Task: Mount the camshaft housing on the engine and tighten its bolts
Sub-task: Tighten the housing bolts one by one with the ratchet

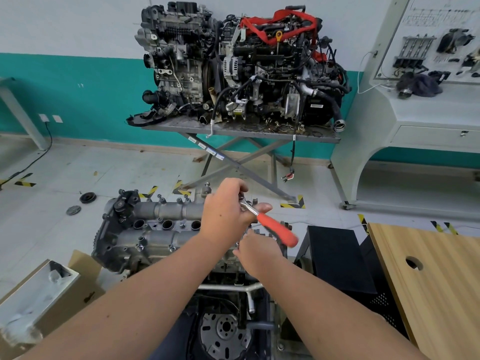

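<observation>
Camshaft housing (pixel 161 224) at lower center-left of frame, seated on engine (pixel 228 294). Left hand (pixel 228 203) over housing's right end, fingers curled around head of ratchet wrench (pixel 270 222), red handle slanting down-right. Right hand (pixel 257 249) just below, at housing's near right edge; grip unclear, cannot tell. Bolts (pixel 140 246) standing along housing edges.
</observation>
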`<state>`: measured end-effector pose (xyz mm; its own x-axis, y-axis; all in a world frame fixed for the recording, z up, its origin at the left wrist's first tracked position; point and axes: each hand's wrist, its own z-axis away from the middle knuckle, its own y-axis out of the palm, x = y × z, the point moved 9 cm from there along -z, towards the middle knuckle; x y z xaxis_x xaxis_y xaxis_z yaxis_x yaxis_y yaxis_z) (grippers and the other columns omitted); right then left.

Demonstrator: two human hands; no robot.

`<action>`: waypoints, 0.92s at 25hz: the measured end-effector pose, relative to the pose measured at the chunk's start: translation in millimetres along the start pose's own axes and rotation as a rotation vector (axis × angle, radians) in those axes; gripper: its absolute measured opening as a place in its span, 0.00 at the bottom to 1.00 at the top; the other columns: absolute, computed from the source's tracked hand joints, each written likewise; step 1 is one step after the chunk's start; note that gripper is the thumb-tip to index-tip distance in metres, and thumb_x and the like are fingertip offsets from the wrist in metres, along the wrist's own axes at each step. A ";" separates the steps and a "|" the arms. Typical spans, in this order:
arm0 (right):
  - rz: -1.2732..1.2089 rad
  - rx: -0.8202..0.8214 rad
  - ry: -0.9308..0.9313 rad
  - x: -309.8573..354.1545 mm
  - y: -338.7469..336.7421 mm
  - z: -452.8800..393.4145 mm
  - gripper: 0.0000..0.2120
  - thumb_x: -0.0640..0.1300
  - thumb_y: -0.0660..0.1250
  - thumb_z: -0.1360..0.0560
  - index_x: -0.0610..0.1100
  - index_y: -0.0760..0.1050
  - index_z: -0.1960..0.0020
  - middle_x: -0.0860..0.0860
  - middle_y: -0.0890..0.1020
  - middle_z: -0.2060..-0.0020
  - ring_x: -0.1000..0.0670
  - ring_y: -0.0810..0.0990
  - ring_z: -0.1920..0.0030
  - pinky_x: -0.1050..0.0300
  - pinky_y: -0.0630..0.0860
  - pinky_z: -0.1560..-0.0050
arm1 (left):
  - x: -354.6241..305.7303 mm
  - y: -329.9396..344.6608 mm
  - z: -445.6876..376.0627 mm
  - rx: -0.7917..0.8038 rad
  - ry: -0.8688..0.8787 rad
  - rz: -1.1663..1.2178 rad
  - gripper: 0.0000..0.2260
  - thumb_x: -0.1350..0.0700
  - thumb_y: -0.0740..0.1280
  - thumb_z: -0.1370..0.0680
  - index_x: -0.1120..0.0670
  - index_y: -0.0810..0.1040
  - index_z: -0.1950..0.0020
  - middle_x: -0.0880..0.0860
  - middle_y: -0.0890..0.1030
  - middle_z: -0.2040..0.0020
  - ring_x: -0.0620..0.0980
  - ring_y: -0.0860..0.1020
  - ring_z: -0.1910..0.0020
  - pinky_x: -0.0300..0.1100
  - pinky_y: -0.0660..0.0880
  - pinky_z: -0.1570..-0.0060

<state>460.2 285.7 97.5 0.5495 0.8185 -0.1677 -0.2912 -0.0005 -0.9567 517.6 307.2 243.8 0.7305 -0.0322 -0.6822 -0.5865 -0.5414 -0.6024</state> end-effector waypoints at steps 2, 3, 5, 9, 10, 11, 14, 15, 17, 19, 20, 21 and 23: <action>-0.235 -0.015 0.059 -5.0 -4.9 3.7 0.20 0.43 0.53 0.14 0.32 0.67 0.29 0.31 0.71 0.32 0.36 0.75 0.35 0.70 0.75 0.54 | 8.7 14.1 5.3 0.091 -0.136 0.207 0.27 0.30 0.63 0.32 0.47 0.69 0.43 0.43 0.76 0.54 0.45 0.77 0.59 0.44 0.77 0.56; -0.212 -0.009 0.046 -3.8 -5.5 4.0 0.19 0.44 0.52 0.14 0.32 0.69 0.30 0.31 0.69 0.30 0.35 0.76 0.36 0.60 0.79 0.48 | 12.4 20.3 8.6 0.104 -0.200 0.350 0.26 0.31 0.60 0.31 0.47 0.70 0.41 0.45 0.78 0.54 0.46 0.79 0.60 0.43 0.77 0.58; -0.142 0.034 0.078 -5.4 -1.4 8.6 0.21 0.48 0.51 0.14 0.37 0.70 0.30 0.34 0.64 0.26 0.37 0.80 0.43 0.45 0.80 0.48 | 21.0 32.4 15.3 0.114 -0.346 0.638 0.27 0.31 0.54 0.29 0.48 0.75 0.43 0.49 0.82 0.58 0.47 0.80 0.63 0.45 0.77 0.57; -0.066 0.095 0.124 -10.3 -2.7 9.7 0.23 0.49 0.51 0.14 0.37 0.63 0.24 0.35 0.59 0.23 0.39 0.82 0.45 0.46 0.79 0.54 | 32.7 45.6 18.3 0.162 -0.517 0.854 0.34 0.27 0.49 0.24 0.53 0.80 0.47 0.52 0.83 0.60 0.49 0.78 0.65 0.38 0.77 0.62; -0.063 0.099 0.126 -10.1 -2.0 8.7 0.23 0.49 0.51 0.14 0.38 0.64 0.24 0.35 0.58 0.22 0.38 0.82 0.45 0.46 0.79 0.54 | 36.7 44.3 17.6 0.145 -0.570 0.938 0.34 0.29 0.48 0.22 0.55 0.80 0.48 0.54 0.83 0.62 0.50 0.78 0.67 0.39 0.77 0.64; -0.054 0.104 0.123 -9.2 -0.3 7.3 0.22 0.49 0.51 0.14 0.38 0.64 0.24 0.36 0.56 0.22 0.38 0.82 0.44 0.45 0.80 0.53 | 38.8 44.1 16.1 0.135 -0.620 1.040 0.33 0.31 0.48 0.20 0.56 0.80 0.49 0.55 0.82 0.62 0.51 0.78 0.68 0.41 0.77 0.64; -0.030 0.126 0.117 -7.3 3.6 3.3 0.21 0.46 0.53 0.14 0.40 0.65 0.24 0.37 0.54 0.21 0.38 0.82 0.44 0.45 0.81 0.54 | 41.2 39.7 13.9 0.163 -0.690 1.204 0.30 0.34 0.49 0.19 0.56 0.79 0.50 0.56 0.80 0.62 0.53 0.78 0.67 0.48 0.73 0.56; -0.022 0.133 0.112 -7.3 4.8 2.9 0.20 0.46 0.53 0.14 0.41 0.65 0.24 0.36 0.54 0.21 0.38 0.82 0.44 0.46 0.80 0.57 | 41.0 38.4 14.0 0.181 -0.694 1.206 0.29 0.34 0.49 0.18 0.56 0.79 0.50 0.56 0.80 0.62 0.53 0.78 0.66 0.49 0.72 0.55; -0.011 0.141 0.102 -7.7 5.8 2.0 0.20 0.45 0.53 0.14 0.41 0.66 0.24 0.36 0.54 0.21 0.39 0.83 0.46 0.47 0.75 0.62 | 40.0 34.9 12.6 0.200 -0.710 1.209 0.28 0.36 0.49 0.17 0.55 0.78 0.49 0.55 0.80 0.61 0.53 0.78 0.65 0.50 0.70 0.56; -0.004 0.149 0.080 -6.2 7.9 0.5 0.20 0.42 0.53 0.15 0.43 0.65 0.24 0.35 0.54 0.21 0.39 0.82 0.46 0.47 0.72 0.64 | 40.1 30.9 9.6 0.183 -0.760 1.231 0.26 0.37 0.49 0.17 0.55 0.78 0.48 0.55 0.80 0.61 0.53 0.78 0.66 0.48 0.70 0.59; -0.003 0.146 0.086 -7.2 8.8 -0.1 0.20 0.42 0.53 0.15 0.43 0.65 0.24 0.35 0.54 0.21 0.39 0.82 0.46 0.47 0.72 0.64 | 41.1 29.2 7.9 0.169 -0.789 1.237 0.25 0.38 0.50 0.17 0.55 0.77 0.48 0.54 0.80 0.62 0.53 0.77 0.67 0.46 0.71 0.61; -0.018 0.143 0.101 -8.5 9.3 -0.8 0.20 0.44 0.53 0.15 0.42 0.65 0.24 0.36 0.55 0.21 0.38 0.83 0.46 0.47 0.73 0.64 | 42.2 27.5 6.4 0.162 -0.814 1.224 0.24 0.39 0.51 0.16 0.55 0.77 0.47 0.54 0.80 0.64 0.52 0.77 0.70 0.45 0.72 0.63; -0.053 0.127 0.127 -10.6 10.0 -2.6 0.21 0.48 0.53 0.14 0.40 0.65 0.24 0.37 0.56 0.21 0.38 0.83 0.48 0.47 0.73 0.64 | 43.0 26.4 4.0 0.187 -0.845 1.139 0.21 0.41 0.54 0.16 0.56 0.76 0.47 0.54 0.78 0.67 0.51 0.74 0.73 0.44 0.73 0.68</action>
<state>453.5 275.5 89.1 0.6587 0.7364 -0.1541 -0.3513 0.1200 -0.9285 532.2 294.8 196.8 -0.5467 0.1707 -0.8197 -0.7863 -0.4413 0.4325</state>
